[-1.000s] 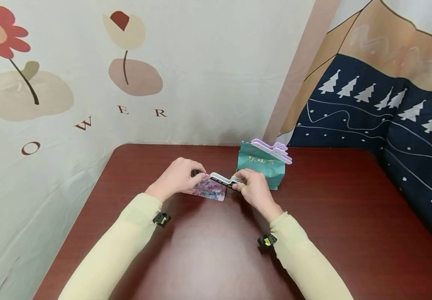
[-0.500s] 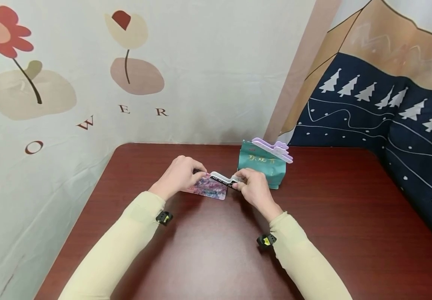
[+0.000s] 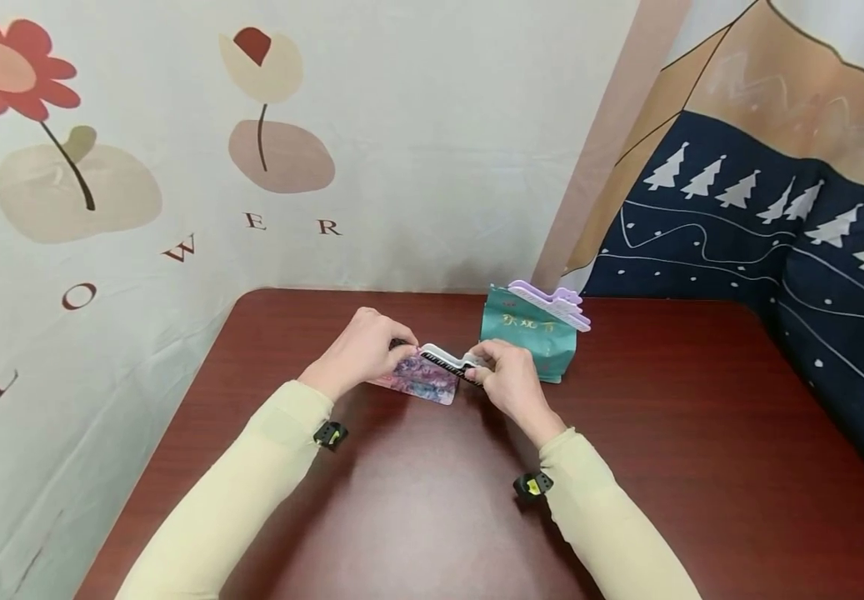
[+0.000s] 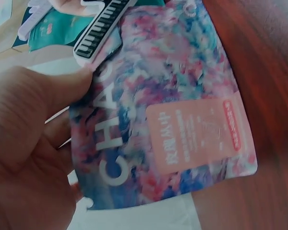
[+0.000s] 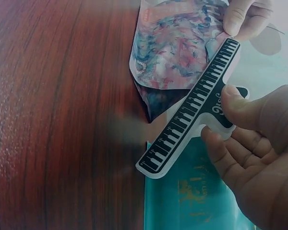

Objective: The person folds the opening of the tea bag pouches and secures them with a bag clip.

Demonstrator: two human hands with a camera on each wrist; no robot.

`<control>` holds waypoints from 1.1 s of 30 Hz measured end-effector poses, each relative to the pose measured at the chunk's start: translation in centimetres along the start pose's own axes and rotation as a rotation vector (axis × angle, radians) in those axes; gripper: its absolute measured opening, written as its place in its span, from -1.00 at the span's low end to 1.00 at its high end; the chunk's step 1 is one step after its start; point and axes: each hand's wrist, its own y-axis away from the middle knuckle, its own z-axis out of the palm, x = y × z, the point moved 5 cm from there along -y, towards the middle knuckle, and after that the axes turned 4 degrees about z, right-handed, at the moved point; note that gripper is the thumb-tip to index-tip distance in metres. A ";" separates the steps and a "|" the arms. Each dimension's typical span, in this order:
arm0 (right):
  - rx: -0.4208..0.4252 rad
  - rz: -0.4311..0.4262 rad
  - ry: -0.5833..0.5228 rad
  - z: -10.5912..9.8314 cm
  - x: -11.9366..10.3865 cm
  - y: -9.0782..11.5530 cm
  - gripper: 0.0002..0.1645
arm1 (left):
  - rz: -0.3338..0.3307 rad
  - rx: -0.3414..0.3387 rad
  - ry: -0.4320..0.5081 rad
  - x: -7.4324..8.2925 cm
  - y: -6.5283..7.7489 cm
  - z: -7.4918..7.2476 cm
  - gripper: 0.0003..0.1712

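Note:
A pink, blue and purple patterned tea pouch (image 4: 168,67) stands on the table, with a pink label and large white letters. My left hand (image 3: 360,350) pinches its top edge between thumb and fingers, seen close in the left wrist view. My right hand (image 3: 510,375) grips the handle of a bag clip (image 5: 192,105), black and white with a piano-key pattern. The clip's long bar lies slantwise along the pouch's top, one end close to the left fingertips. In the right wrist view the other end sticks out past the pouch.
Just behind my right hand stands a green pouch (image 3: 529,333), its top held by a lilac clip (image 3: 550,304). The dark red wooden table (image 3: 417,517) reaches back to a printed cloth wall (image 3: 417,167).
Both hands keep nearly the same place on the pouch and clip. The head view has shifted slightly.

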 end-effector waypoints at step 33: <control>0.021 -0.008 -0.040 0.8 -0.7 0.3 -0.85 | -0.055 0.151 0.022 -1.3 2.4 0.8 -0.91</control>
